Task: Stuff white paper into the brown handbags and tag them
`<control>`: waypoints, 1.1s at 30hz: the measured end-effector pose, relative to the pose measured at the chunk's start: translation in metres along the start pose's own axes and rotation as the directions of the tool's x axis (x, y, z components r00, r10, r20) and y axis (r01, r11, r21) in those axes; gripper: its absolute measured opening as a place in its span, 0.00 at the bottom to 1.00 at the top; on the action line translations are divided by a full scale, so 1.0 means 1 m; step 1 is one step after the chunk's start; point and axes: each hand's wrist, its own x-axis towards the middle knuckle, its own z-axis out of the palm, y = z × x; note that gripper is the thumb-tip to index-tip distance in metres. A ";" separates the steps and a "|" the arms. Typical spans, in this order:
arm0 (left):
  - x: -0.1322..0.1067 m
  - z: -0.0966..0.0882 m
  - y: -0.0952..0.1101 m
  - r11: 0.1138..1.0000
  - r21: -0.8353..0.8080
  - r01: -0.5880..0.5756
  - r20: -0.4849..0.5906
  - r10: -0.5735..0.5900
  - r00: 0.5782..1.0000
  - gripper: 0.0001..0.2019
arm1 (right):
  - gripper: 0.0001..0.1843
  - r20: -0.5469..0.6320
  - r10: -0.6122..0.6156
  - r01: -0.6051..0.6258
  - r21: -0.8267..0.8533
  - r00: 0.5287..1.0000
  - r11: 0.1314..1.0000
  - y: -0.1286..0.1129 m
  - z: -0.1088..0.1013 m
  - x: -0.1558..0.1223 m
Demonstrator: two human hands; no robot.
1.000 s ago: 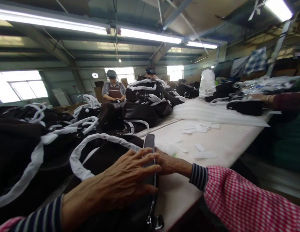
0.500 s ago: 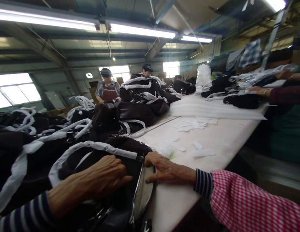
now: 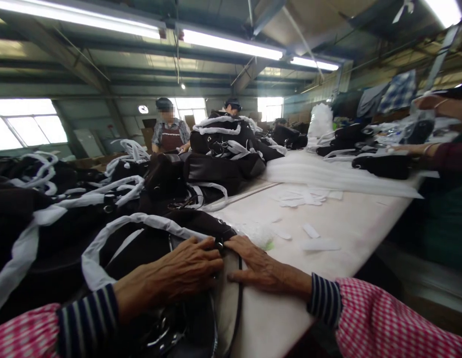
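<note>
A black handbag [image 3: 193, 223] lies in front of me, its handle [image 3: 145, 219] wrapped in white paper. Along its right side runs a beige panel [image 3: 228, 298] beside a partly visible silver zip. My left hand [image 3: 182, 268] bends its fingers over the zip edge, close to the metal ring at the handle's end; its fingertips are partly hidden. From the right, my right hand [image 3: 257, 266] grips the bag's side, its thumb on the beige panel and its fingers near the top edge. Metal fittings [image 3: 164, 330] show below my left wrist.
More black bags [image 3: 223, 164] with wrapped handles are piled behind and to the left. Paper strips [image 3: 320, 244] and a white foam sheet [image 3: 339, 176] lie on the pale table [image 3: 350, 219]. A co-worker's arm [image 3: 447, 156] reaches in from the right; two people stand beyond the pile.
My left hand has moved right, from above the bag's front onto the zip edge, now covering part of the zip. My right hand keeps its place on the bag. The view has shifted slightly.
</note>
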 end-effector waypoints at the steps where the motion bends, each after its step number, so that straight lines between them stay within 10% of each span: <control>1: -0.005 0.002 -0.006 0.999 0.030 0.030 -0.020 -0.029 0.999 0.10 | 0.32 -0.001 -0.006 0.006 0.007 1.000 1.000 0.002 0.000 0.000; 7: -0.021 -0.001 -0.016 0.987 0.091 0.132 0.021 -0.135 0.991 0.13 | 0.26 -0.157 0.018 -0.030 -0.077 0.987 0.997 0.012 0.014 0.012; 11: -0.015 -0.007 0.003 0.998 0.056 0.001 0.018 -0.003 1.000 0.21 | 0.13 -0.225 0.108 -0.167 -0.262 0.968 0.951 0.007 0.021 0.022; 18: -0.034 0.038 -0.011 0.980 0.189 0.062 -0.152 -0.034 0.988 0.35 | 0.10 -0.060 0.253 -0.233 -0.635 0.966 0.737 -0.007 0.024 0.040; 25: -0.023 0.051 -0.020 0.989 0.139 0.044 -0.092 -0.031 0.995 0.32 | 0.10 0.026 0.117 -0.050 -0.797 0.993 0.602 -0.003 0.032 0.050; 33: -0.017 0.048 -0.021 0.991 0.029 0.131 -0.043 -0.130 0.991 0.28 | 0.10 -0.021 0.122 -0.097 -0.742 0.992 0.664 0.000 0.023 0.048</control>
